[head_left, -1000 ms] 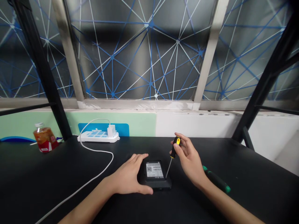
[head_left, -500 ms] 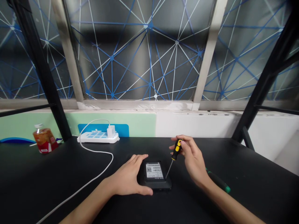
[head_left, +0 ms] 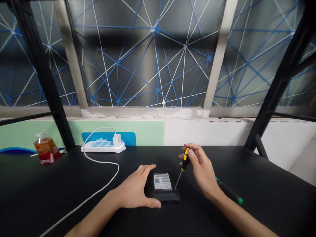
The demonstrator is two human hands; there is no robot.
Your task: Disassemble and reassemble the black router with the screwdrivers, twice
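Note:
A black device [head_left: 168, 196] with a white printed label [head_left: 162, 181] lies flat on the black table. Around its left side rests my left hand [head_left: 138, 189], thumb and fingers spread wide along the near and far edges. My right hand [head_left: 201, 168] grips a black and yellow screwdriver [head_left: 185, 159] by its handle. The shaft slants down, and its tip meets the device near the right edge of the label. Partly behind my right wrist lies a dark tool handle with green ends [head_left: 230, 193].
A white power strip [head_left: 98, 146] with a charger plugged in stands by the wall. Its white cable [head_left: 103, 186] curves across the left of the table [head_left: 138, 223]. A drink bottle [head_left: 46, 149] stands at the far left, near a black metal post [head_left: 46, 79].
The screwdriver handle has turned slightly in my right hand, its yellow patches now showing differently. My left hand stays around the device. The whole view has shifted a little.

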